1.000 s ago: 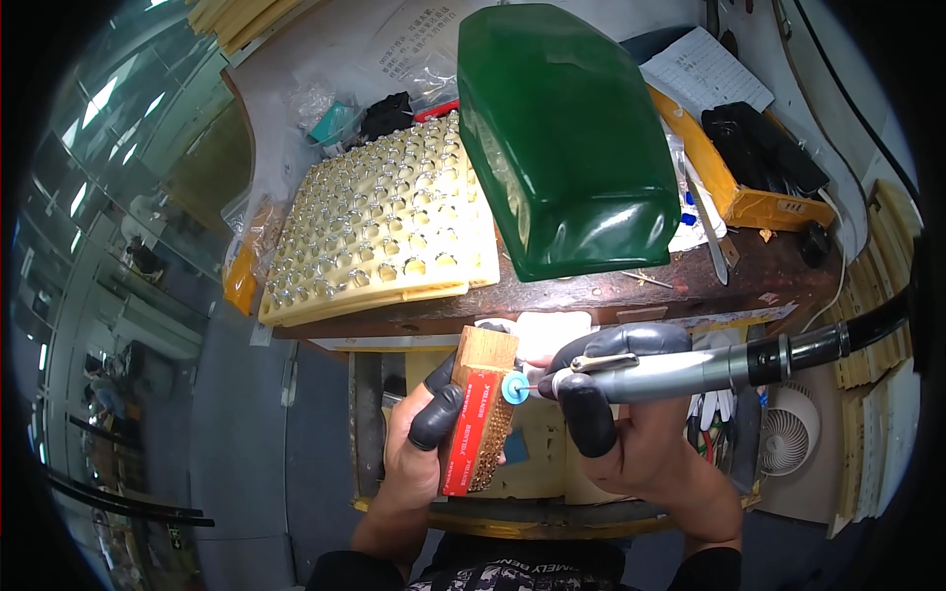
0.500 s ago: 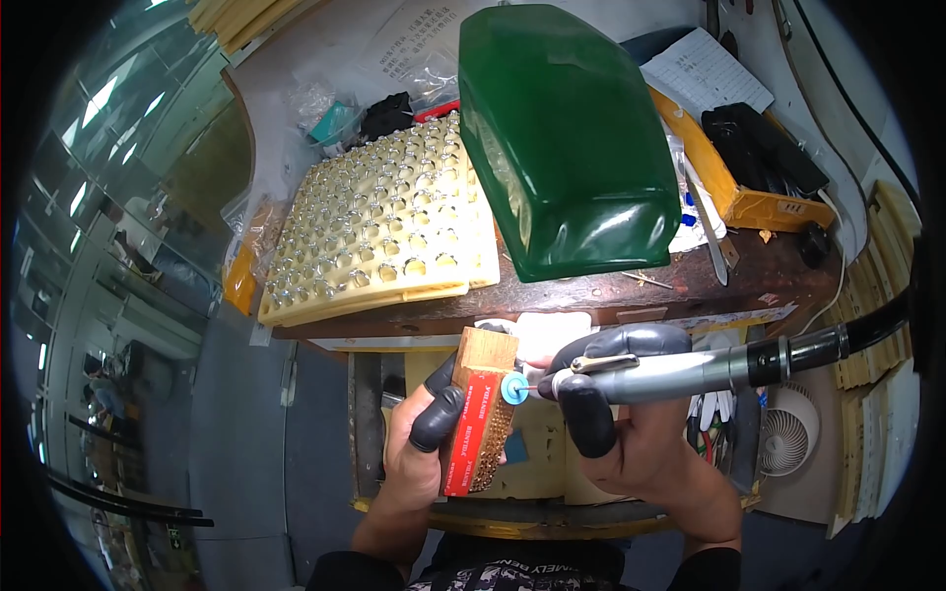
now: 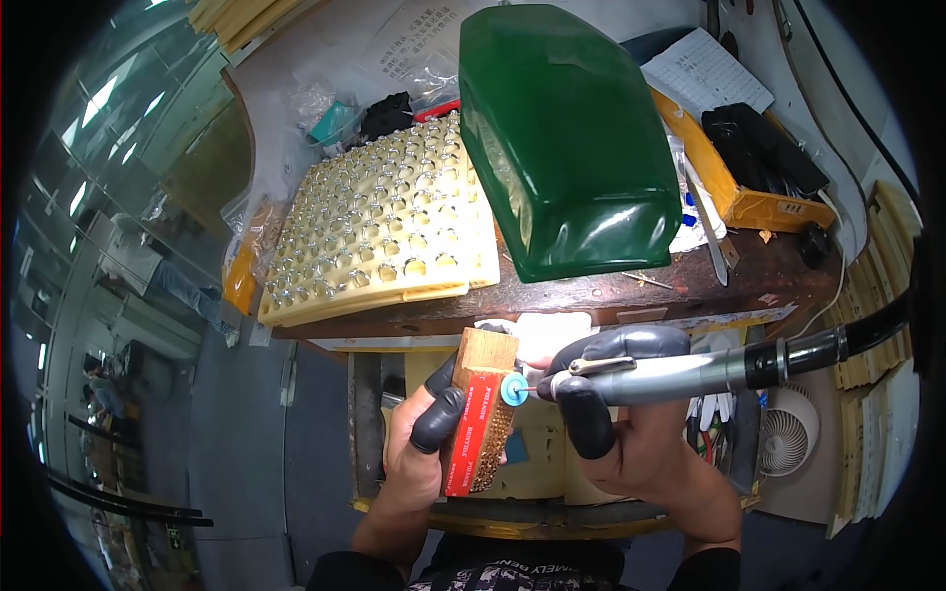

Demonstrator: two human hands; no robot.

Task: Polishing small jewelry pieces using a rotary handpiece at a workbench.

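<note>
My left hand (image 3: 421,443), black covers on thumb and finger, grips a wooden brush (image 3: 486,351) that stands nearly upright. A red label (image 3: 475,433) covers the brush's side, and brown-gold bristle tufts (image 3: 492,448) show along its right. My right hand (image 3: 631,443), also with black finger covers, is wrapped round a silver rotary handpiece (image 3: 680,378) lying almost level. At the handpiece's tip a small light-blue disc (image 3: 513,388) sits against the brush's right edge, just below the bare wood; whether it spins I cannot tell.
A cream tray (image 3: 394,288) with many shiny rings stands on the bench beside a big green cover (image 3: 572,148). At the right are a yellow box (image 3: 778,210), tweezers (image 3: 711,227) and a fan (image 3: 788,430). An open drawer (image 3: 473,520) lies beneath my hands.
My hands, the brush and the handpiece hold almost the same place. Far left, behind the glass, another person has moved, with a leg now showing further right.
</note>
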